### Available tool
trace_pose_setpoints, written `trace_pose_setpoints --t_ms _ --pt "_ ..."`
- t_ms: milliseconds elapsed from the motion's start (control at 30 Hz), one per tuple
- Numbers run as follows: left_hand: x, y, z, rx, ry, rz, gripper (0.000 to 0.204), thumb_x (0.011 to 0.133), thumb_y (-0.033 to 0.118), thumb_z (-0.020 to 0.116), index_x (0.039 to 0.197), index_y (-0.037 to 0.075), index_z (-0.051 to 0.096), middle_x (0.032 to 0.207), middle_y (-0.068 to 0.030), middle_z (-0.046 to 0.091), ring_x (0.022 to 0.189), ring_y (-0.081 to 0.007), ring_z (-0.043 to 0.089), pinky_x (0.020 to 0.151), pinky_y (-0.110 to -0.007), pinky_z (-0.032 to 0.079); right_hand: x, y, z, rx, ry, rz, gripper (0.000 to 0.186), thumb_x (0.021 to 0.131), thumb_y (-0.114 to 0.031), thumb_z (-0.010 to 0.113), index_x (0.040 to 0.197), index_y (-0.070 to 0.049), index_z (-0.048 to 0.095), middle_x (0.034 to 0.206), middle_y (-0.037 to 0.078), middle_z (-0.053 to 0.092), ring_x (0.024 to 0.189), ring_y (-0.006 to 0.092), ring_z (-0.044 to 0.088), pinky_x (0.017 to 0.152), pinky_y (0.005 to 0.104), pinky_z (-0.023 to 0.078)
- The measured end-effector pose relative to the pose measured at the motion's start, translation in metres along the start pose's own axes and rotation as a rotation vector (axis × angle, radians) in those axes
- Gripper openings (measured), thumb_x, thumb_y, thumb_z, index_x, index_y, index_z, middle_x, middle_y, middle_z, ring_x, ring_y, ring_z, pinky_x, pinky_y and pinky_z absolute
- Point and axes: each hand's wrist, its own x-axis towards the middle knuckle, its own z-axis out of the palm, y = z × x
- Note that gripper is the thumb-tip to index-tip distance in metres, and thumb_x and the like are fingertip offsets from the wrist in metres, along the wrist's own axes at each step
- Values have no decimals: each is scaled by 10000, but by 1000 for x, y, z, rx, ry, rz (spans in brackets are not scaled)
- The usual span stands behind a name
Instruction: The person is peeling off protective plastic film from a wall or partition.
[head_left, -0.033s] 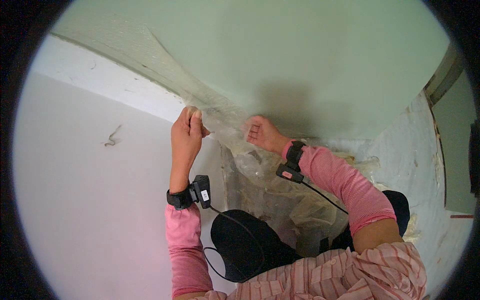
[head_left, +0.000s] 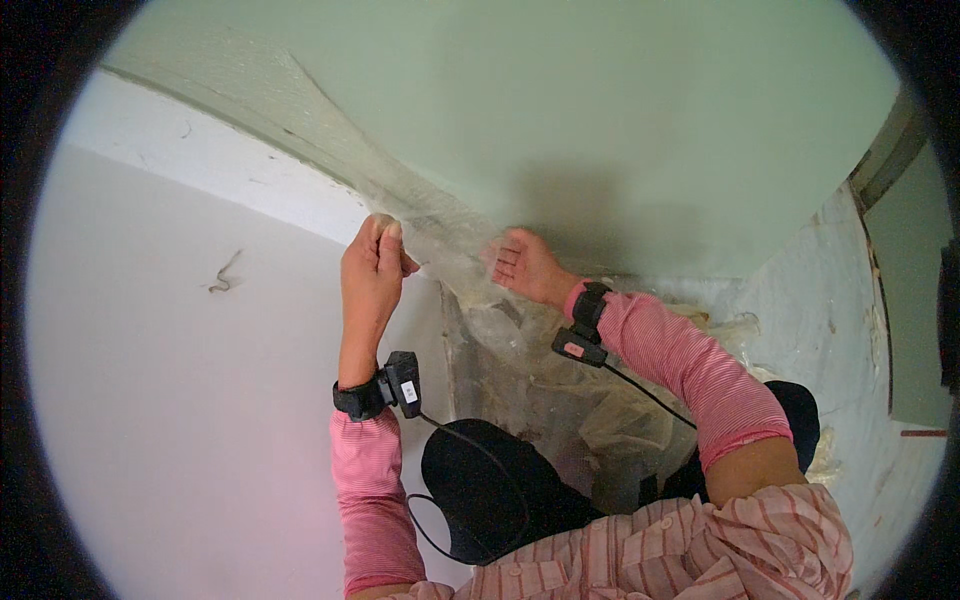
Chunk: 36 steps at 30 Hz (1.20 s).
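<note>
A thin, clear plastic sheet [head_left: 445, 235] runs from the upper left along the green wall and bunches between my two hands. My left hand [head_left: 375, 262] is closed on its edge, thumb pressed against the curled fingers, beside the white wall's corner strip. To the right, my right hand [head_left: 532, 270] has its fingers curled into the sheet, and the film blurs their tips. Below the hands, the sheet hangs down towards a crumpled heap of plastic film [head_left: 620, 420] on the floor.
A pale green wall [head_left: 640, 110] stands ahead, and a white wall [head_left: 200, 400] is at the left with a dark mark on it. My dark-clothed knees [head_left: 490, 480] flank the heap. Cables hang from both wrist straps. A green panel [head_left: 910, 290] is at the far right.
The right hand and the film by its fingers have shifted very slightly. The left hand stays in almost the same place.
</note>
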Motion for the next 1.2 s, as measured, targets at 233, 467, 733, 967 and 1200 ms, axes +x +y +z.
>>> trace_pose_setpoints --t_ms 233,467,733,967,1200 --pt "-5 -6 0 -28 -7 5 272 919 285 422 842 32 488 586 -16 458 520 -115 547 495 -236 443 2 4 -17 -1062 0 -663 293 697 -171 658 873 -9 489 841 126 582 813 275 577 689 382 449" --pt "-4 -10 5 -103 15 -4 251 918 275 427 856 36 475 589 -15 446 516 -118 539 489 -235 435 1 8 -7 -1597 90 -927 338 592 -108 679 840 23 490 740 209 554 707 387 553 634 442 439" --pt "-4 -17 10 -215 63 0 228 928 242 405 812 49 439 566 -13 422 490 -117 517 467 -236 426 5 39 24 -1463 111 -876 342 564 -165 704 796 12 526 742 210 565 717 403 548 632 448 438" --pt "-4 -16 20 -241 109 2 235 932 226 389 798 40 437 544 -11 411 481 -98 507 451 -222 401 23 59 19 -1531 35 -808 250 600 -189 675 770 -30 585 789 166 572 742 374 538 661 445 431" --pt "-4 -25 18 -64 225 63 251 937 242 365 825 31 445 626 -35 452 515 -124 525 476 -238 439 4 55 29 -1578 -26 -824 323 633 -140 662 904 11 573 881 189 574 851 360 541 736 422 428"
